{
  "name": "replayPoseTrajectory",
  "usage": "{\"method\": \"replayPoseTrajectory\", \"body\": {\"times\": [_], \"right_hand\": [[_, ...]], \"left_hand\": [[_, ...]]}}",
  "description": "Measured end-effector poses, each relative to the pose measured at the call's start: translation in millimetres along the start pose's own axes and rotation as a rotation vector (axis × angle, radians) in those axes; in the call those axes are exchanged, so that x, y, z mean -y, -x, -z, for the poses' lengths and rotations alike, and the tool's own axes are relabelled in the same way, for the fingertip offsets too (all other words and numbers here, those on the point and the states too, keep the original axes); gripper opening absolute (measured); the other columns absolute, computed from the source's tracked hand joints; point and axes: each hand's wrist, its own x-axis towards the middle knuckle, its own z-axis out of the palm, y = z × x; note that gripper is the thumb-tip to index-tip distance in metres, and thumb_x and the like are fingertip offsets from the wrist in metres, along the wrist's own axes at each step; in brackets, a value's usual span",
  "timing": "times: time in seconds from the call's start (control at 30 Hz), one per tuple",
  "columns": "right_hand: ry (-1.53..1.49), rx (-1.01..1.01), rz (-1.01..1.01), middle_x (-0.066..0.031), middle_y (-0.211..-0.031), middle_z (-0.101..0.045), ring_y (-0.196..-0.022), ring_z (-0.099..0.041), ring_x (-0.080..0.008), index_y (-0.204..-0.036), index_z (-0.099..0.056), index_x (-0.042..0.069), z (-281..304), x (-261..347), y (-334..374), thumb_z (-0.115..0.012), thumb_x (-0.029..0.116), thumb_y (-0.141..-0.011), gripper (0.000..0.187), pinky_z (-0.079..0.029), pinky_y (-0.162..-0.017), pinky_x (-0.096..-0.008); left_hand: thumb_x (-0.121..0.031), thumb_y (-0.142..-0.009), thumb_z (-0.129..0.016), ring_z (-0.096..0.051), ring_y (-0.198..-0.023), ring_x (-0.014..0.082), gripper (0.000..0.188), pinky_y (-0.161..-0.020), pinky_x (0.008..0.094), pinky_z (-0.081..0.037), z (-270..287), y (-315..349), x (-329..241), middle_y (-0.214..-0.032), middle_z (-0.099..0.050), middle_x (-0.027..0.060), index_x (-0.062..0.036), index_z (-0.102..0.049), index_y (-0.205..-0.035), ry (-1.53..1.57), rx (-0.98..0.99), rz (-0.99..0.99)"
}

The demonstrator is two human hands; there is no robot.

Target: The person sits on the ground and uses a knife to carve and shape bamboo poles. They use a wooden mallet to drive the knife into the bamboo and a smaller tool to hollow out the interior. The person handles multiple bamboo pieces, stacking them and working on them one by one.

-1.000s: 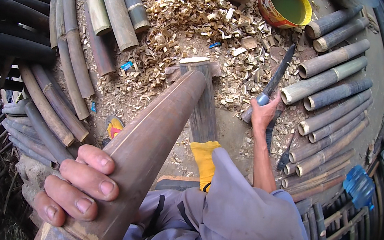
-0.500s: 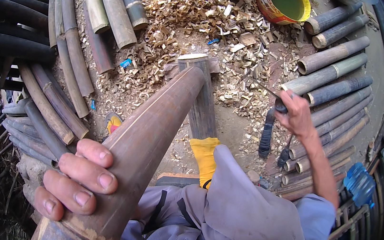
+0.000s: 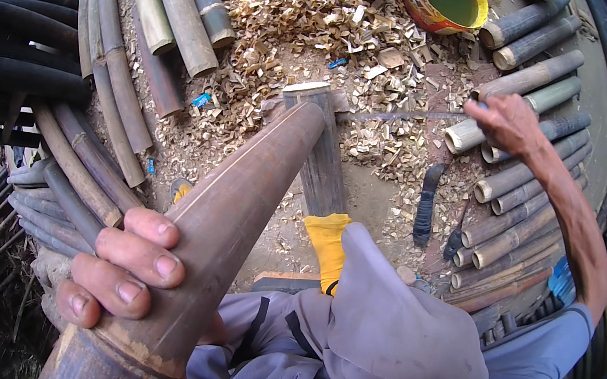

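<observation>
My left hand is closed around a thick brown bamboo pole, just above a node ring near its close end. The pole slants up and away from me. Its far tip lies over a dark upright post with a pale cut top. Off to the right, my right hand grips a knife by its end, the handle hidden in the fist. The long thin blade points left, its tip close to the pole's far end; contact with the bamboo cannot be made out.
Bamboo shavings cover the ground ahead. Cut bamboo lengths line the right side, and longer poles lie at left. A yellow-red bucket of greenish liquid stands at the back. A dark sheath-like object lies near my yellow-covered foot.
My right hand has moved up and away to the right, and the knife blade has swung to lie nearly level. The left hand and the pole have hardly moved.
</observation>
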Motion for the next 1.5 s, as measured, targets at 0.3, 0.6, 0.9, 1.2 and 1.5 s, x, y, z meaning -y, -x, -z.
{"method": "replayPoseTrajectory", "body": {"times": [0.3, 0.6, 0.9, 1.2, 1.5], "right_hand": [[-0.255, -0.133, -0.029, -0.0057, -0.071, -0.049, -0.059, -0.055, -0.0218, -0.088, -0.051, 0.013, -31.7, 71.4, -33.3, -0.061, 0.010, -0.078, 0.015, -0.047, -0.049, -0.0357], [-0.538, -0.204, -0.553, -0.0135, -0.077, -0.061, -0.067, -0.062, -0.0271, -0.103, -0.060, 0.008, -53.9, 108.7, 79.0, -0.070, 0.011, -0.066, 0.038, -0.052, -0.057, -0.0395], [-1.235, -0.399, -1.038, -0.0140, -0.073, -0.063, -0.059, -0.062, -0.0232, -0.101, -0.056, -0.005, -85.2, 278.8, 72.0, -0.065, 0.006, -0.071, 0.034, -0.053, -0.052, -0.0350], [-1.332, -0.437, -1.121, -0.0192, -0.075, -0.063, -0.069, -0.066, -0.0299, -0.100, -0.055, -0.003, -64.3, 284.9, 67.9, -0.069, 0.009, -0.069, 0.036, -0.051, -0.064, -0.0387], [-1.060, -0.701, -0.989, -0.0135, -0.087, -0.053, -0.070, -0.056, -0.0224, -0.128, -0.034, 0.001, -26.9, 186.1, 43.9, -0.056, 0.009, -0.069, 0.063, -0.048, -0.055, -0.0381]], "left_hand": [[-0.079, -0.051, -0.073, -0.055, -0.102, 0.0273, 0.114, -0.096, 0.0478, -0.037, 5.6, 0.8, -5.9, -0.115, -0.055, 0.0083, -0.0051, -0.040, -0.131, -0.068, 0.010, 0.031], [-0.045, -0.070, -0.077, -0.057, -0.104, 0.0309, 0.086, -0.098, 0.0480, -0.043, -1.0, -9.6, 75.8, -0.122, -0.054, 0.0201, -0.0003, -0.037, -0.133, -0.395, -0.188, 0.184], [-0.012, -0.072, -0.075, -0.062, -0.076, 0.0171, 0.045, -0.073, 0.0305, -0.052, -30.0, 98.7, 150.1, -0.089, -0.062, 0.0087, 0.0024, -0.053, -0.110, -0.115, -0.315, 0.804], [-0.041, -0.072, -0.076, -0.063, -0.072, 0.0273, 0.070, -0.063, 0.0377, -0.056, 39.3, 36.1, 199.6, -0.090, -0.060, 0.0192, 0.0126, -0.051, -0.109, -0.442, -0.270, 0.985], [-0.010, -0.081, -0.068, -0.062, -0.097, 0.0213, 0.047, -0.081, 0.0297, -0.053, 43.9, 1.3, 193.9, -0.109, -0.064, 0.0172, -0.0023, -0.054, -0.126, -0.496, -0.345, 0.656]]}}
